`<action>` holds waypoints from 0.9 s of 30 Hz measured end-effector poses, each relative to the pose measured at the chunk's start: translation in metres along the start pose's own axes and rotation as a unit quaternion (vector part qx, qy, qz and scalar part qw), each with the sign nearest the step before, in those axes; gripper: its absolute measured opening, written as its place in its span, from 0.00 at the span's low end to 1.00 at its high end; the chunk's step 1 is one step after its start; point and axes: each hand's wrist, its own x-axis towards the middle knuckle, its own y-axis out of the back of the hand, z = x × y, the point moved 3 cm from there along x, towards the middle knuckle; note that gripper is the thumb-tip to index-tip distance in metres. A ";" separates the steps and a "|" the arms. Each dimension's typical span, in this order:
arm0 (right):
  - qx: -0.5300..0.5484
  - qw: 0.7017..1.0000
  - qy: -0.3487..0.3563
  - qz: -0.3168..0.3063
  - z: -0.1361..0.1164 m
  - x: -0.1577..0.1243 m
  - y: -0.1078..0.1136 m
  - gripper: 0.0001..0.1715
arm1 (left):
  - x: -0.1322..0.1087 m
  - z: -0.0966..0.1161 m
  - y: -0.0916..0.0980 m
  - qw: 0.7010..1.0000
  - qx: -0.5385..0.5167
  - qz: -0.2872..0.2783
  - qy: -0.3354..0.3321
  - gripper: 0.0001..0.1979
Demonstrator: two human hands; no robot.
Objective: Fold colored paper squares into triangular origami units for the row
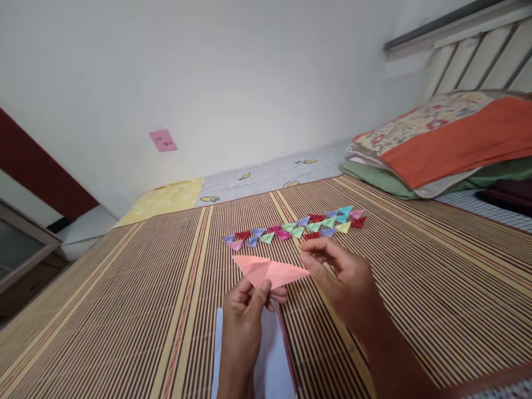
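A folded pink paper piece (268,271), shaped like a long triangle, is held above a striped bamboo mat (124,288). My left hand (247,310) pinches its lower edge between thumb and fingers. My right hand (338,274) is just right of the paper's right tip, fingers curled with thumb and forefinger close together, touching or almost touching the tip. Beyond the hands, several small folded paper triangles (297,228) in red, purple, green, pink and blue lie in two rows on the mat.
A pale blue sheet stack (272,366) lies on the mat under my left wrist. Pillows and folded bedding (444,144) sit at the right. A white wall with a pink note (163,141) rises behind. The bed edge drops at left.
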 end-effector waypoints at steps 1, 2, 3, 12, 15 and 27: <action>-0.006 1.000 0.020 -0.010 -0.005 0.000 0.000 0.06 | 0.001 0.000 0.000 1.000 0.007 -0.011 -0.002 0.11; -0.009 0.999 0.036 -0.024 -0.010 -0.001 0.000 0.07 | 0.001 -0.001 0.000 1.000 0.012 -0.025 -0.003 0.11; -0.007 0.998 0.049 -0.036 -0.015 -0.002 0.001 0.08 | 0.001 -0.001 0.000 0.999 0.015 -0.040 -0.005 0.10; 0.017 0.986 0.124 -0.114 -0.035 -0.008 0.001 0.10 | 0.001 0.000 -0.002 0.997 0.023 -0.069 -0.031 0.11; -0.004 0.988 0.115 -0.104 -0.031 -0.005 0.002 0.10 | 0.001 -0.001 -0.001 0.997 0.020 -0.074 -0.027 0.11; 0.114 0.963 -0.046 -0.239 -0.025 -0.006 0.006 0.04 | 0.001 -0.010 0.009 0.990 0.000 -0.140 -0.010 0.10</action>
